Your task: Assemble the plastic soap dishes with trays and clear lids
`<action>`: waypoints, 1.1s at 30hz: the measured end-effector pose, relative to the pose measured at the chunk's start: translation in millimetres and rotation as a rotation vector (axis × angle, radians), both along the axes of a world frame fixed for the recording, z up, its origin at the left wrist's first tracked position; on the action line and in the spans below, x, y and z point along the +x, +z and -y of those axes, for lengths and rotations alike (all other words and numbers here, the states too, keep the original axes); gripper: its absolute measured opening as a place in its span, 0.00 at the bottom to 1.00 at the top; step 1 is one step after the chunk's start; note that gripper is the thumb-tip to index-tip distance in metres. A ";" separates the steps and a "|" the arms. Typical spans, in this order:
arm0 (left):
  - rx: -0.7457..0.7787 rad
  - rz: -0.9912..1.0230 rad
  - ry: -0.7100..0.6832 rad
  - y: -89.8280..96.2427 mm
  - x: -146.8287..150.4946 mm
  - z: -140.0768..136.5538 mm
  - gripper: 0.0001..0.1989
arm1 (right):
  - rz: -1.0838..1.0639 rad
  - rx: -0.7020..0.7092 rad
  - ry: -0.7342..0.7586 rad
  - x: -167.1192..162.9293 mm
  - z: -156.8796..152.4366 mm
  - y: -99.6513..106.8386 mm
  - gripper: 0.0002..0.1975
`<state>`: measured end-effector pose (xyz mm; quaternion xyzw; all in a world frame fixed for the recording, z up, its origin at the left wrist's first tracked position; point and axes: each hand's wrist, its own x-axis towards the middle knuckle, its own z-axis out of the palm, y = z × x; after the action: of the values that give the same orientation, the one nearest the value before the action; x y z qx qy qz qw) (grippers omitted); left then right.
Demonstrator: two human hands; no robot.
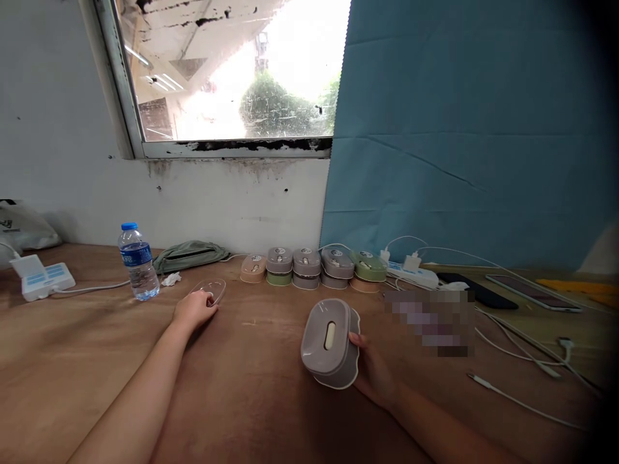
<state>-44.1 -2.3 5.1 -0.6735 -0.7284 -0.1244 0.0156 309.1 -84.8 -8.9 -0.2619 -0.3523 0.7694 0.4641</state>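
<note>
My right hand [380, 374] is closed round the side of a grey lidded box [325, 338], with the thumb against its edge. The box is tilted so that its lid faces me, showing a pale oval handle in a dark slot. On the left, my left hand [196, 309] rests low on the table, its fingers curled at the near edge of a clear plastic lid [217, 288]. The fingertips are partly hidden. Several similar small boxes in grey, green and tan, such as the green-topped box [368, 265], stand in a row by the wall, most stacked in twos.
A water bottle [138, 264], a crumpled tissue [171, 279] and a green pouch [191, 256] are at the left. A power strip [48, 281] lies farther left. Toward the right are another power strip [416, 275], white cables [522, 406] and a phone [532, 293].
</note>
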 end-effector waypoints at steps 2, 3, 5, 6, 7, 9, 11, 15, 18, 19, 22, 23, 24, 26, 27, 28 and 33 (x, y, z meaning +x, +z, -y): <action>0.009 0.007 0.012 -2.7 -9.7 -2.9 0.13 | 0.004 0.008 0.002 0.0 -0.2 -0.3 0.23; 0.016 0.011 0.013 -4.3 -13.4 -4.1 0.13 | 0.008 0.008 0.001 0.0 -0.3 -0.5 0.23; 0.034 0.016 0.008 -7.3 -18.2 -5.9 0.14 | 0.015 0.004 -0.005 0.0 -0.3 -0.9 0.22; 0.044 0.018 0.003 -8.6 -19.3 -6.5 0.14 | 0.015 0.003 -0.011 0.0 -0.3 -1.1 0.21; 0.054 0.019 -0.003 -9.5 -19.6 -6.8 0.14 | 0.011 0.003 -0.018 0.0 -0.3 -1.3 0.20; 0.072 0.021 -0.019 -10.6 -18.4 -7.1 0.14 | -0.003 0.005 -0.030 0.0 -0.2 -1.6 0.19; 0.083 0.023 -0.034 -10.8 -15.8 -7.0 0.14 | -0.014 0.005 -0.038 0.0 -0.2 -1.6 0.19; 0.088 0.031 -0.056 -11.2 -11.7 -5.9 0.13 | -0.008 -0.005 -0.034 -0.5 -0.6 -1.4 0.20; 0.098 0.035 -0.072 -10.1 -10.0 -4.3 0.12 | 0.005 0.002 -0.039 -0.7 -0.8 -1.5 0.20; 0.107 0.032 -0.069 -8.7 -8.5 -3.4 0.13 | 0.008 0.004 -0.039 -0.6 -0.7 -1.6 0.20; 0.247 0.045 -0.065 0.0 5.7 2.1 0.17 | 0.008 0.010 -0.035 -0.3 -0.9 -2.3 0.20; 0.325 0.076 -0.086 4.1 15.2 5.7 0.18 | 0.009 0.014 -0.035 -0.2 -1.1 -2.7 0.20; 0.411 0.132 -0.132 8.4 27.4 10.6 0.18 | 0.016 0.021 -0.038 -0.4 -1.3 -3.2 0.20; 0.474 0.300 -0.300 16.1 58.6 24.7 0.18 | 0.044 0.041 -0.048 -1.3 -1.8 -4.1 0.19; 0.453 0.390 -0.412 18.6 76.3 33.6 0.17 | 0.061 0.053 -0.057 -2.1 -1.9 -4.5 0.19; 0.411 0.462 -0.529 20.1 94.1 43.1 0.17 | 0.077 0.066 -0.065 -3.2 -1.8 -4.8 0.19; 0.207 0.588 -0.999 11.4 155.7 79.4 0.23 | 0.129 0.122 -0.101 -9.2 1.5 -4.1 0.19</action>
<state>111.6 -81.7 16.4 -0.8674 -0.2805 -0.3685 -0.1819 299.9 -86.2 -13.0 -0.2996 -0.4140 0.7037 0.4936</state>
